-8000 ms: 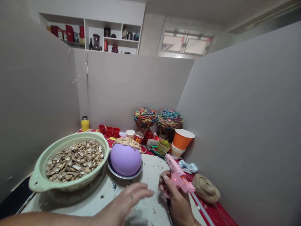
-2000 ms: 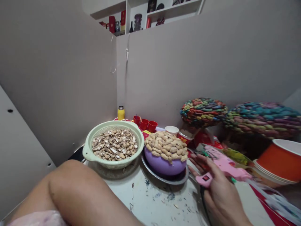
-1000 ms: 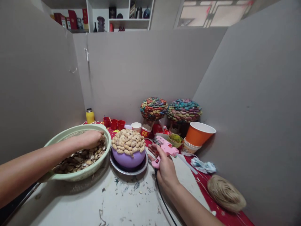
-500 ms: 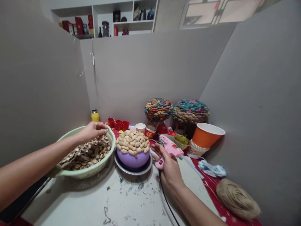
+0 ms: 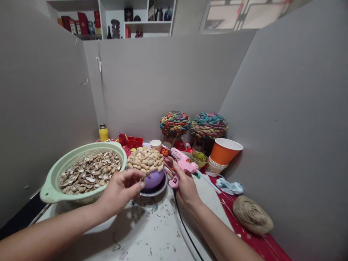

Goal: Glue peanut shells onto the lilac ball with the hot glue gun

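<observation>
Loosely half-open, right hand (image 5: 186,186) around pink glue gun (image 5: 184,161); left hand (image 5: 118,190) in a pinch on a small shell (image 5: 142,179).

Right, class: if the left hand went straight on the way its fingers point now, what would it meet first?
Most likely the purple ball, just beyond the fingertips of the left hand. From this one view, the depth of the gap is unclear.

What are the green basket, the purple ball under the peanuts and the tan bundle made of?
The green basket looks like moulded plastic, fairly matte: smooth thick rim, fine mesh wall. The purple ball has smooth, faintly shiny skin, perhaps balloon rubber, possibly plastic. The tan bundle seems to be dull twine, its strands visibly wound; which fibre, I can't tell.
</observation>
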`<state>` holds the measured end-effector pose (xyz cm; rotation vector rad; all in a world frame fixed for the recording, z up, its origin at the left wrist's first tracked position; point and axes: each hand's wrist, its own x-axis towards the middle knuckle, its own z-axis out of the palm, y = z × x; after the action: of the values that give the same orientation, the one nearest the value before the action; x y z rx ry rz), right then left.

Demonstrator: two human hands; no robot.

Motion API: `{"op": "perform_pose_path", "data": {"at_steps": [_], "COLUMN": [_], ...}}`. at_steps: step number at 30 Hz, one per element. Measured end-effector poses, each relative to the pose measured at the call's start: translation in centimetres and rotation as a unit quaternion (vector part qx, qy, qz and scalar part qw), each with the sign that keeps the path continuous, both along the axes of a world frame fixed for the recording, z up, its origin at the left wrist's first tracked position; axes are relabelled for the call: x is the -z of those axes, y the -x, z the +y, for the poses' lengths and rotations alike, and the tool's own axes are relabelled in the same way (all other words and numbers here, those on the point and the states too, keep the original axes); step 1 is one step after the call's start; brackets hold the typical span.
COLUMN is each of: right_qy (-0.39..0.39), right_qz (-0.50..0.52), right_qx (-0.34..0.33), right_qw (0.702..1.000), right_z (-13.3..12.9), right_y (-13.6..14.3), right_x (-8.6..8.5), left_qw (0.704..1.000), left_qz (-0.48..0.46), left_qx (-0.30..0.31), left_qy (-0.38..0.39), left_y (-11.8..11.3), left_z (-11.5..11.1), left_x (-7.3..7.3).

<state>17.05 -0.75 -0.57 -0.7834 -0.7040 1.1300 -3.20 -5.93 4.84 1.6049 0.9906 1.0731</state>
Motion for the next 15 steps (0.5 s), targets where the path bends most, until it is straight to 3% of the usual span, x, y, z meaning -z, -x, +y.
{"op": "perform_pose_path", "data": {"at_steps": [5,9,11,15], "right_qy": [0.001,0.009,0.014,0.015], "right_qz": [-0.014,-0.012,-0.012,-0.014], "right_qx": [-0.004,-0.001,-0.003,0.001], "right_qw": [1.000,1.000,1.000,1.000], "right_z": [-0.9,-1.1,-1.1,-1.2], "right_y": [0.5,0.5,0.5,0.6], "right_x": [-0.8,-1.1,-1.1,-1.2], "left_qw": [0.998,0.979,0.943,0.832], "left_qz": [-0.033,0.028,0.093,0.202], "left_qx": [0.001,-0.038,-0.065,-0.076], "left_qy": [-0.049,-0.199,-0.311,-0.511], "left_y": [-0.5,-0.9,-1.0,-1.2], "left_z": [0.4,-0.1,-0.1,0.6], "left_x": [1.3,1.7,1.9,2.4]}}
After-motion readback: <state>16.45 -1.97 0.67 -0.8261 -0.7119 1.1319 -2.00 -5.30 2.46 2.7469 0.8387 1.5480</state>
